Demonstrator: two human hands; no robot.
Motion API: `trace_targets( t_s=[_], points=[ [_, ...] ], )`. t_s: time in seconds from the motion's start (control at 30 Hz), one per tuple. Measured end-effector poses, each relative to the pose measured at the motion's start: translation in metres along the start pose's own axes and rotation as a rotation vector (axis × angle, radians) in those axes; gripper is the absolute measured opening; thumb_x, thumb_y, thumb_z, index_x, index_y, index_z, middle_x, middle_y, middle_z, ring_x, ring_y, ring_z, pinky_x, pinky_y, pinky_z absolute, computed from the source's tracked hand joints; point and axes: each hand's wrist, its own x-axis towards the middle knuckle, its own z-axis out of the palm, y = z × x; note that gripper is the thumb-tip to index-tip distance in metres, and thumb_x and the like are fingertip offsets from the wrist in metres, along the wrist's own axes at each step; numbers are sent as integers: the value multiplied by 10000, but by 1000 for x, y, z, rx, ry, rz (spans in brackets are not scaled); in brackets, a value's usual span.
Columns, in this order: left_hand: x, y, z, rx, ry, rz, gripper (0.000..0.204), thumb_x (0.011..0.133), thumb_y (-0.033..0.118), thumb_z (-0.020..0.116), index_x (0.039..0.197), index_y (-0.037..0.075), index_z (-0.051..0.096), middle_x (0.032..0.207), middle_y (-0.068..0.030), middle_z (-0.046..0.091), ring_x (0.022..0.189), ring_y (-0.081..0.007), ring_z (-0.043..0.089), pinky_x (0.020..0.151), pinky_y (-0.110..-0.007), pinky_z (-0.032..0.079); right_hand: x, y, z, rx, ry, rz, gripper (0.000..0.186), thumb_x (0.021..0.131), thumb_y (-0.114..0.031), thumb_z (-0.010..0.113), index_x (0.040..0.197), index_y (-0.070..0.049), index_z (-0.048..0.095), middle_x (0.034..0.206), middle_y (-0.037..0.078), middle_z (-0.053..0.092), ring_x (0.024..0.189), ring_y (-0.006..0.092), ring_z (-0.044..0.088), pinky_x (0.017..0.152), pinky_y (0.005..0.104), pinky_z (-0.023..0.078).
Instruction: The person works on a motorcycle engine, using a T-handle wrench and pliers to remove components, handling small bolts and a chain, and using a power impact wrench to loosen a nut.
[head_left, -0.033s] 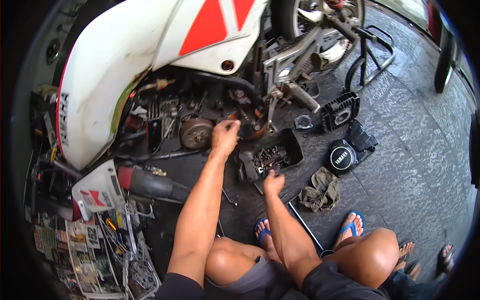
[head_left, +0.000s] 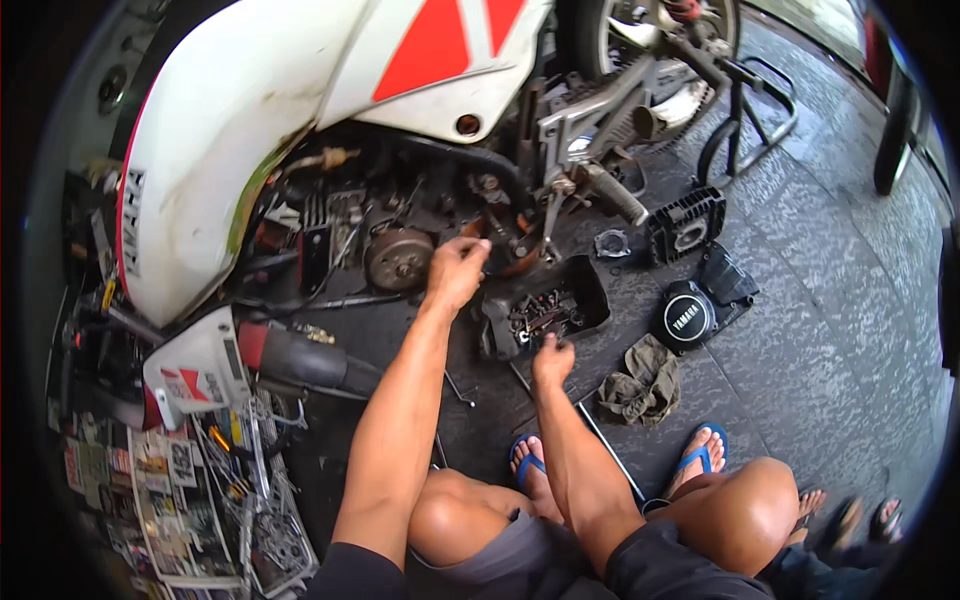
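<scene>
Squatting on the floor [head_left: 820,330] beside a motorbike [head_left: 250,130], the person works with both arms stretched forward. The left hand [head_left: 455,270] is curled, fingers bent inward, at the exposed engine [head_left: 398,258] under the white fairing; it seems to pinch some small part against the casing, though the view is too dark there to say what. The right hand [head_left: 550,360] hangs with fingers drawn together over the near edge of a black tray [head_left: 545,305]; whether it grips a piece from the tray I cannot tell. The tray lies on the floor just below the engine, between the two hands, likely set there so loose bolts stay within reach of either. Its long axis runs from lower left to upper right, its open side up. To its right lie a round black cover [head_left: 688,318] and a finned cylinder [head_left: 685,225], spread apart on the floor. A crumpled rag [head_left: 640,385] sits near the right foot, close by for wiping. Newspapers [head_left: 160,480] with tools cover the floor to the left.
</scene>
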Motion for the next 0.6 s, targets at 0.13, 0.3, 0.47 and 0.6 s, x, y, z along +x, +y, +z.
trace_targets(
  t_s=[0.13, 0.3, 0.47, 0.6],
  points=[
    [-27, -3, -18, 14, -75, 65, 382, 895, 310, 670, 1081, -23, 669, 868, -101, 698, 715, -155, 647, 662, -308, 514, 17, 0, 7, 396, -176, 224, 363, 894, -208, 665, 1125, 64, 597, 933, 138, 684, 825, 214, 647, 762, 354, 512],
    [-52, -48, -46, 253, -272, 22, 446, 906, 320, 653, 1166, -41, 625, 962, -119, 696, 825, -162, 638, 723, -304, 516, -1, 0, -18, 114, -162, -62, 270, 883, -164, 640, 1079, 22, 636, 915, 132, 689, 836, 230, 652, 782, 350, 511],
    [-71, -86, -49, 323, -292, -14, 455, 897, 340, 647, 1145, -42, 635, 1017, -178, 703, 938, -239, 672, 825, -352, 520, 0, -3, -83, -651, -3, -388, 398, 817, -242, 677, 1161, -63, 588, 1149, 218, 609, 1050, 369, 594, 882, 448, 471],
    [-91, -103, -41, 530, -372, 59, 425, 862, 342, 655, 1094, -14, 667, 1046, -203, 696, 1005, -313, 666, 885, -388, 508, 12, 11, -138, -1029, 139, -567, 581, 765, -287, 701, 1284, -116, 507, 1357, 231, 455, 1223, 398, 452, 1014, 514, 344]
  ],
)
